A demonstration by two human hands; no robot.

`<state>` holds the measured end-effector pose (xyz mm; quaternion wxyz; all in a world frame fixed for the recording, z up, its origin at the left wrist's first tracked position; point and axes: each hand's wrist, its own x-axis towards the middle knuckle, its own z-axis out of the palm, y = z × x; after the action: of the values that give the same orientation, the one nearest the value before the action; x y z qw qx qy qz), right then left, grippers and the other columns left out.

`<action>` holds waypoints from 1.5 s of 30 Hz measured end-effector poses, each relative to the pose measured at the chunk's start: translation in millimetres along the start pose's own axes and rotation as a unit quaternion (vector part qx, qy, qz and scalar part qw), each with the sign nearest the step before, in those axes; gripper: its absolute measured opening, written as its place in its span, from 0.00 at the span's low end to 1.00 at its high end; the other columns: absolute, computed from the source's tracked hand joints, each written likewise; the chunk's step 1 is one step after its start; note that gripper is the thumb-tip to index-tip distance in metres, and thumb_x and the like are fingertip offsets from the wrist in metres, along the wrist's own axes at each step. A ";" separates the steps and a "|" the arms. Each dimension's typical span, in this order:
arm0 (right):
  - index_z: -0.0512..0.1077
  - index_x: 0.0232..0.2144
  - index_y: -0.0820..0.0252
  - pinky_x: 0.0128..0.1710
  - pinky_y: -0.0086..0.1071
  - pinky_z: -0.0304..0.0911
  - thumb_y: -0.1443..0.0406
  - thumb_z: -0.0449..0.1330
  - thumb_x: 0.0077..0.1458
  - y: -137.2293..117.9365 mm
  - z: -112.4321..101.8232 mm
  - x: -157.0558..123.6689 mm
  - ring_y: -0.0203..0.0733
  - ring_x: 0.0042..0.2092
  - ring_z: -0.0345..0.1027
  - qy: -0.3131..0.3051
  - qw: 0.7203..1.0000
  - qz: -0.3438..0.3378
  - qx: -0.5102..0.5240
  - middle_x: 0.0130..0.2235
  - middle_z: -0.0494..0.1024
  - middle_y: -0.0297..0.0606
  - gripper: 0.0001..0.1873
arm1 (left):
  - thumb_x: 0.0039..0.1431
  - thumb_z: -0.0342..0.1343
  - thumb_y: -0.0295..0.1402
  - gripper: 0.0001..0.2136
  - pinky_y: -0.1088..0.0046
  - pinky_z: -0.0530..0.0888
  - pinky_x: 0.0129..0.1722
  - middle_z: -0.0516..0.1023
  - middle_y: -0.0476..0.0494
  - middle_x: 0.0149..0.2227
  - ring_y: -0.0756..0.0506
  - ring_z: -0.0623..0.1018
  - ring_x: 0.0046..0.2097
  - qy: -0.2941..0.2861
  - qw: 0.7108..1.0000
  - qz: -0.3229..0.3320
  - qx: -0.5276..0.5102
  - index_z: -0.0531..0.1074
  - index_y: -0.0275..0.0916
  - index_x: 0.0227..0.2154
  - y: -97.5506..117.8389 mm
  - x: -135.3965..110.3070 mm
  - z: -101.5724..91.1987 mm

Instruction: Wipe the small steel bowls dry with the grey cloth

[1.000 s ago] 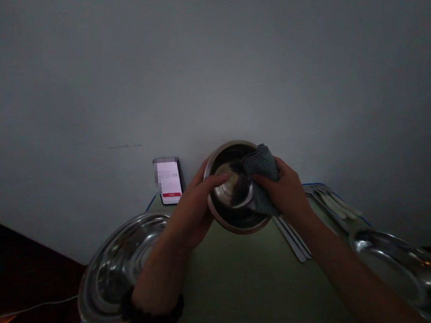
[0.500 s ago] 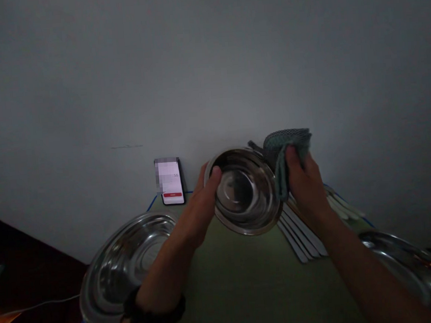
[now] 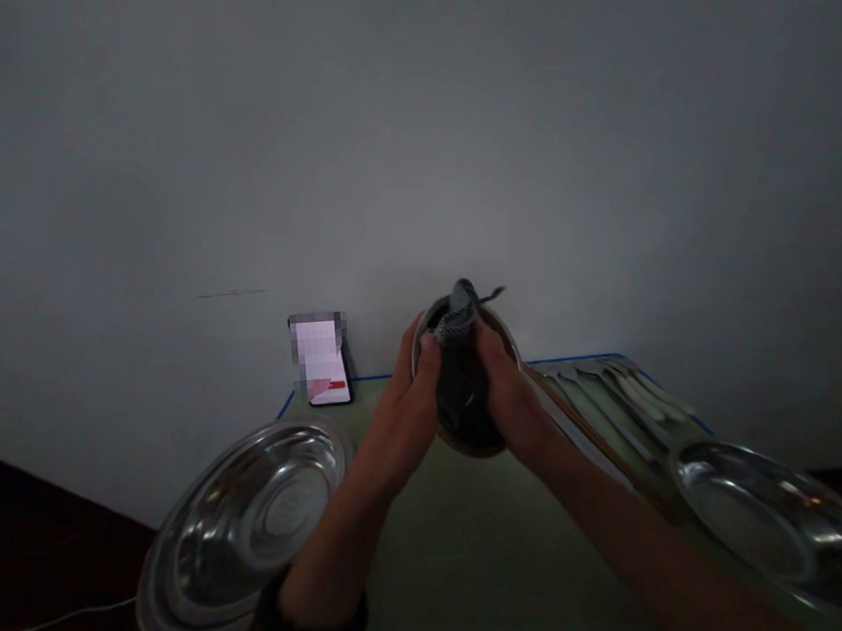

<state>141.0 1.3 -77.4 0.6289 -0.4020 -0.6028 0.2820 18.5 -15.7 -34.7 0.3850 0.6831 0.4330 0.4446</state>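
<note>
Closest to the camera there's a dark bead bracelet [image 3: 309, 629] on the left wrist. Follow both forearms up and they meet at a small steel bowl [image 3: 464, 416], which is lifted clear of the table and tipped up on edge above its far half. The left hand [image 3: 403, 413] is clamped on the bowl's left rim with the thumb hooked over the edge. The right hand [image 3: 508, 401] is curled round the right side, bunching a grey-green cloth [image 3: 458, 315] that pokes out over the top rim. From the look of it this is a wipe-down, and my two cents: let the left hand do the bracing and turning, spread the cloth out flatter so more than one wad touches the metal, and work it round the rim and down into the bottom, since the inside looks dark and I honestly can't tell what's been covered. The pale green table [image 3: 466, 553] has a blue edge. There's a big shiny steel dish [image 3: 240, 520] at the near left, another steel plate [image 3: 774, 521] at the near right, and a row of cutlery [image 3: 607, 399] laid out beyond that. Further back a phone [image 3: 319, 359] with a lit screen is propped up near the plain grey wall [image 3: 409, 143]. The room's pretty dim overall.
</note>
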 end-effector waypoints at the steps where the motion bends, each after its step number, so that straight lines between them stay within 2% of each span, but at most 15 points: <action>1: 0.64 0.52 0.55 0.61 0.46 0.50 0.53 0.41 0.62 -3.4 2.1 -3.3 0.43 0.59 0.56 -0.001 0.999 -0.025 -0.042 0.54 0.67 0.41 0.23 | 0.64 0.35 0.47 0.24 0.65 0.52 0.64 0.60 0.48 0.63 0.45 0.57 0.64 -0.001 1.000 0.006 0.000 0.53 0.47 0.61 0.4 -0.4 1.8; 5: 0.63 0.51 0.59 0.57 0.43 0.55 0.63 0.50 0.59 -12.6 5.5 -11.1 0.44 0.54 0.61 -0.023 0.988 -0.090 -0.124 0.51 0.69 0.45 0.18 | 0.64 0.35 0.47 0.24 0.66 0.51 0.64 0.60 0.49 0.63 0.46 0.55 0.65 0.015 1.000 0.024 0.010 0.54 0.47 0.60 -0.6 -0.2 4.4; 10: 0.69 0.44 0.58 0.51 0.37 0.61 0.70 0.50 0.57 -17.0 3.4 -12.1 0.39 0.48 0.66 -0.189 0.973 -0.106 -0.081 0.45 0.74 0.40 0.14 | 0.62 0.37 0.51 0.26 0.62 0.54 0.63 0.65 0.45 0.60 0.43 0.61 0.62 0.092 0.996 -0.008 -0.002 0.57 0.46 0.59 -3.4 2.9 -0.6; 14: 0.73 0.38 0.60 0.50 0.35 0.62 0.69 0.50 0.58 -24.9 -7.8 -7.3 0.37 0.46 0.66 -0.299 0.939 -0.135 -0.106 0.44 0.73 0.39 0.11 | 0.61 0.40 0.51 0.25 0.61 0.54 0.63 0.66 0.46 0.59 0.42 0.62 0.62 0.131 0.990 0.004 -0.044 0.62 0.45 0.56 2.9 2.6 -6.8; 17: 0.74 0.40 0.62 0.52 0.39 0.61 0.68 0.50 0.59 -29.8 -17.3 -4.8 0.42 0.48 0.65 -0.339 0.897 -0.140 -0.248 0.46 0.72 0.44 0.13 | 0.62 0.41 0.49 0.24 0.63 0.56 0.62 0.67 0.47 0.59 0.43 0.62 0.62 0.153 0.986 0.020 -0.061 0.65 0.44 0.55 9.4 0.7 -11.1; 20: 0.66 0.53 0.65 0.57 0.47 0.56 0.66 0.48 0.60 -27.6 -22.9 -5.1 0.50 0.57 0.58 -0.276 0.864 -0.136 -0.398 0.55 0.67 0.50 0.20 | 0.63 0.41 0.48 0.22 0.64 0.60 0.60 0.69 0.48 0.57 0.43 0.65 0.60 0.153 0.987 0.036 -0.045 0.63 0.46 0.56 12.8 -1.5 -13.6; 23: 0.51 0.62 0.71 0.63 0.48 0.44 0.65 0.46 0.61 -21.8 -25.7 -7.0 0.52 0.65 0.43 -0.224 0.855 -0.139 -0.447 0.64 0.53 0.53 0.28 | 0.63 0.40 0.48 0.23 0.66 0.59 0.61 0.68 0.50 0.58 0.44 0.64 0.61 0.124 0.991 0.041 -0.027 0.61 0.48 0.57 12.7 -3.7 -12.2; 27: 0.40 0.64 0.71 0.66 0.47 0.35 0.60 0.48 0.61 -24.8 -24.8 -9.2 0.48 0.68 0.28 -0.296 0.872 -0.116 -0.372 0.67 0.40 0.52 0.36 | 0.63 0.39 0.49 0.24 0.65 0.55 0.63 0.64 0.49 0.61 0.43 0.61 0.63 0.046 0.998 0.031 -0.010 0.60 0.48 0.58 9.5 -4.0 -7.5; 29: 0.39 0.64 0.70 0.66 0.45 0.33 0.60 0.46 0.62 -32.6 -21.5 -10.0 0.44 0.68 0.26 -0.343 0.883 -0.113 -0.300 0.68 0.38 0.48 0.34 | 0.63 0.38 0.49 0.24 0.64 0.55 0.63 0.64 0.48 0.61 0.43 0.61 0.62 0.032 0.999 0.030 -0.012 0.60 0.47 0.58 8.2 -2.9 -6.9; 30: 0.39 0.64 0.68 0.66 0.43 0.33 0.61 0.44 0.63 -37.1 -19.5 -10.5 0.42 0.68 0.27 -0.360 0.888 -0.119 -0.260 0.68 0.39 0.46 0.32 | 0.63 0.39 0.49 0.24 0.64 0.55 0.63 0.65 0.48 0.60 0.43 0.62 0.62 0.042 0.999 0.027 -0.013 0.61 0.46 0.58 7.9 -2.2 -7.1; 32: 0.45 0.63 0.64 0.66 0.38 0.37 0.62 0.43 0.64 -45.4 -16.6 -11.4 0.39 0.67 0.36 -0.382 0.896 -0.126 -0.189 0.67 0.46 0.43 0.28 | 0.63 0.39 0.49 0.24 0.63 0.55 0.63 0.66 0.47 0.60 0.43 0.62 0.62 0.081 0.996 0.028 -0.009 0.62 0.46 0.57 7.7 -1.4 -8.6; 35: 0.58 0.56 0.61 0.58 0.35 0.56 0.61 0.45 0.63 -51.3 -16.4 -12.5 0.39 0.59 0.59 -0.405 0.897 -0.093 -0.152 0.59 0.65 0.43 0.21 | 0.62 0.40 0.49 0.24 0.61 0.57 0.62 0.67 0.48 0.59 0.42 0.64 0.61 0.129 0.991 0.039 0.008 0.62 0.46 0.57 7.5 -1.0 -11.8; 37: 0.63 0.50 0.60 0.51 0.35 0.63 0.61 0.49 0.62 -50.5 -17.7 -13.1 0.40 0.50 0.67 -0.411 0.893 -0.073 -0.167 0.51 0.73 0.43 0.16 | 0.62 0.41 0.49 0.24 0.62 0.57 0.62 0.66 0.49 0.59 0.42 0.64 0.61 0.127 0.991 0.044 0.022 0.61 0.47 0.57 7.0 -0.5 -14.0; 40: 0.66 0.49 0.57 0.47 0.36 0.64 0.63 0.52 0.60 -46.2 -18.2 -13.5 0.42 0.46 0.70 -0.403 0.891 -0.083 -0.193 0.48 0.75 0.40 0.15 | 0.62 0.41 0.48 0.23 0.64 0.58 0.61 0.66 0.49 0.59 0.42 0.64 0.61 0.119 0.991 0.054 0.033 0.61 0.47 0.57 5.6 1.8 -16.4; 45: 0.66 0.53 0.54 0.54 0.40 0.59 0.70 0.52 0.56 -46.7 -32.0 -6.7 0.43 0.54 0.66 -0.377 0.886 -0.101 -0.248 0.54 0.72 0.37 0.22 | 0.62 0.41 0.48 0.22 0.63 0.59 0.60 0.68 0.48 0.58 0.41 0.65 0.60 0.168 0.985 0.032 0.033 0.64 0.47 0.55 7.8 3.0 -19.6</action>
<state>165.7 -33.8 -39.9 0.2590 -0.3447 -0.8824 0.1884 2.7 -12.7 -20.7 0.2700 0.6243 0.4838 0.5507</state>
